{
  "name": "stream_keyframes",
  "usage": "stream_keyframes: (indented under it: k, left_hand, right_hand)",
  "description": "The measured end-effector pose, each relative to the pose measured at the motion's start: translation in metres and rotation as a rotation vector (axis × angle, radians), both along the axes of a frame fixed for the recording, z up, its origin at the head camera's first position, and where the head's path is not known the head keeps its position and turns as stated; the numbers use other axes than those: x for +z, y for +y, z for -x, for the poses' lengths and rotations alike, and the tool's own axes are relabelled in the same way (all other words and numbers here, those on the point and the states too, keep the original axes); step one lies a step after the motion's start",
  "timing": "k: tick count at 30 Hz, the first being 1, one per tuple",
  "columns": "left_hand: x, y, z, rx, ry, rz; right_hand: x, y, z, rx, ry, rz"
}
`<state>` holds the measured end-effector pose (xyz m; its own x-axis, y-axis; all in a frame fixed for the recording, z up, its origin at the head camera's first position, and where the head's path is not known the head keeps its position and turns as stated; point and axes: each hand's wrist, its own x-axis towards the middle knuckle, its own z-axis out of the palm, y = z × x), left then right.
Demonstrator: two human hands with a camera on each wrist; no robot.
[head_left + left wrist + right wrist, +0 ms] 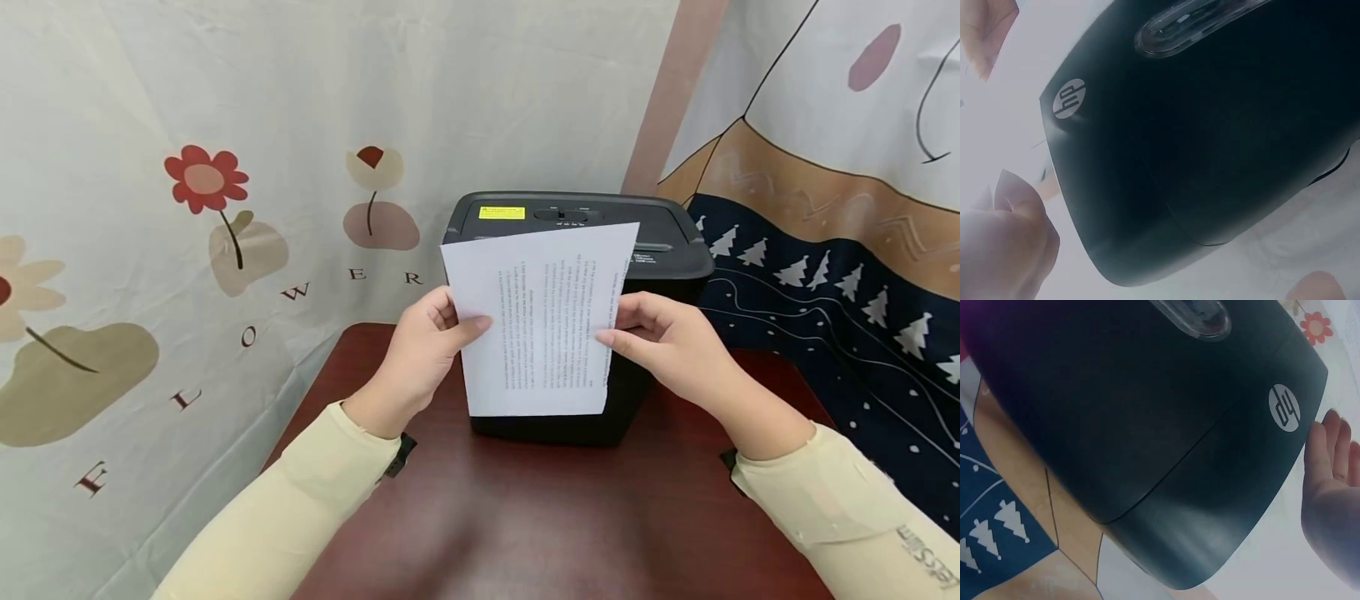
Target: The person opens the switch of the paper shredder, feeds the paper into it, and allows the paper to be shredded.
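Upright between the hands is a white sheet of paper with printed lines running sideways. At its left edge the left hand pinches it, thumb on the printed face and fingers behind. The right hand pinches the opposite edge, its thumb tip near the margin. Behind the paper stands a black paper shredder with a yellow label and a slider switch on top; the sheet covers much of its front. An HP logo and a clear window show on the shredder in the left wrist view.
The shredder stands on a dark red-brown table. A pale curtain with flower prints hangs behind and to the left. On the right is a navy cloth with white trees.
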<state>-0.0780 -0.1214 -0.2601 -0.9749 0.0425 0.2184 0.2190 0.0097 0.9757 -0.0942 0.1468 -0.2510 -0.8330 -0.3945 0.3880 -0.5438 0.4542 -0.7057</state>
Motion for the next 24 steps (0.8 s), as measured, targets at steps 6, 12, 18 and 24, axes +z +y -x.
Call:
stream_keyframes:
  k: [6,12,18,24]
  left_hand:
    - [0.01,0.005,0.002,0.018,0.012,0.053]
    - [0.025,0.008,0.004,0.066,0.082,0.176]
    - [0.039,0.01,0.005,0.117,0.114,0.295]
    - [0.051,0.011,0.006,0.133,0.155,0.347]
  right_hand:
    - [0.007,-0.004,0.003,-0.009,-0.021,0.011]
    - [0.016,-0.005,0.003,-0.065,-0.012,0.0]
    - [0.027,-0.006,0.003,-0.086,0.025,0.002]
    - [0.037,-0.004,0.003,-0.103,0.062,-0.008]
